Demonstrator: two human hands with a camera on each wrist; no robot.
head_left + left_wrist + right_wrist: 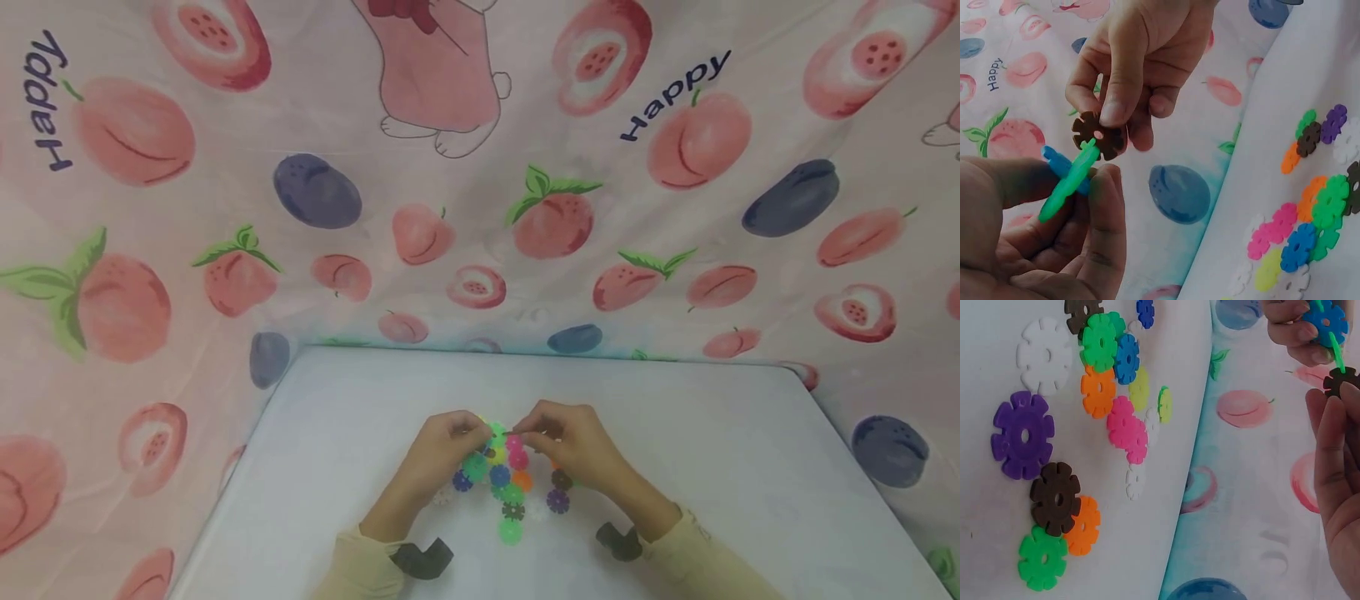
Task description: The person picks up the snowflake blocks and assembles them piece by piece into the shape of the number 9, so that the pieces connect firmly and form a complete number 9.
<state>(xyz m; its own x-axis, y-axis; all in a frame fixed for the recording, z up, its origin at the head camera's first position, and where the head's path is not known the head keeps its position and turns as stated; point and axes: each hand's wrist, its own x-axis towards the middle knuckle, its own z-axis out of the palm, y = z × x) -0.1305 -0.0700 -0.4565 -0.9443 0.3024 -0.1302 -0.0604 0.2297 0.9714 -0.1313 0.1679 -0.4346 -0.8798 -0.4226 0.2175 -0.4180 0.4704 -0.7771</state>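
While loose discs (511, 532) are lying nearest on the table (712, 467), the left hand (442, 446) above it is pinching a green disc (1063, 190) crossed with a blue disc (1057, 162), the right hand (573, 437) a brown disc (1109, 145). Work seems to be joining brown to green, calling for aligned slots and a push. Edge-on in the left wrist view, the green disc's long line is slanting up-right toward brown.

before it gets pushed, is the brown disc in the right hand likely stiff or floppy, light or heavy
Probably stiff: the brown disc looks flat and unbent in the right hand. Likely light too, with rim notches and a centre hole.
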